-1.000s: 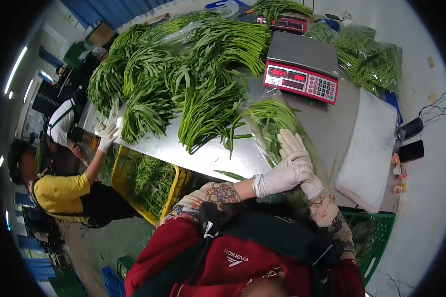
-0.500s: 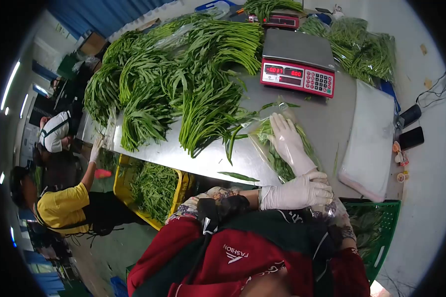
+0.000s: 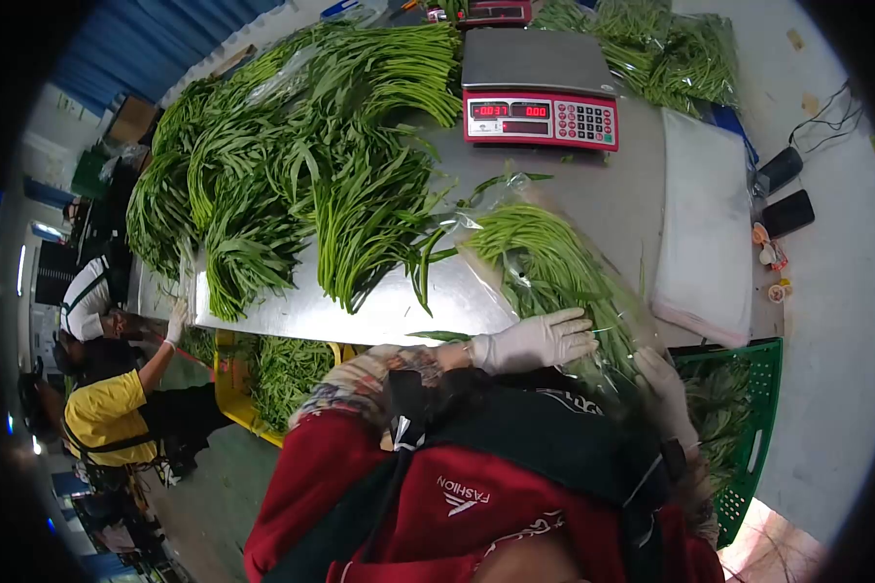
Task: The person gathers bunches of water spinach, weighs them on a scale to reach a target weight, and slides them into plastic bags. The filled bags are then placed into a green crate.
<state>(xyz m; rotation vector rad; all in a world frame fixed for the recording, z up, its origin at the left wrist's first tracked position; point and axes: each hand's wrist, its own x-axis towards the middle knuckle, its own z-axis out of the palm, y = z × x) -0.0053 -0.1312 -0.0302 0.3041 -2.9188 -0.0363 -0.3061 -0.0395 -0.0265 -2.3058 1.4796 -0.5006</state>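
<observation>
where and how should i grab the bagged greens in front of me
I'd cradle the middle of the bagged greens through the film, with the left hand from the left and the right hand from the right. The long bundle lies flat and looks limp, so it likely needs support along both sides; the far end is loose film that may pull without the stems.

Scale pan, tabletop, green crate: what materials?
Scale pan: matte grey metal, probably stainless, judging by the soft sheen.
Tabletop: smooth metal, likely steel; it throws back bright glare.
Green crate: likely moulded plastic, semi-gloss, with even colour and a perforated side.
</observation>
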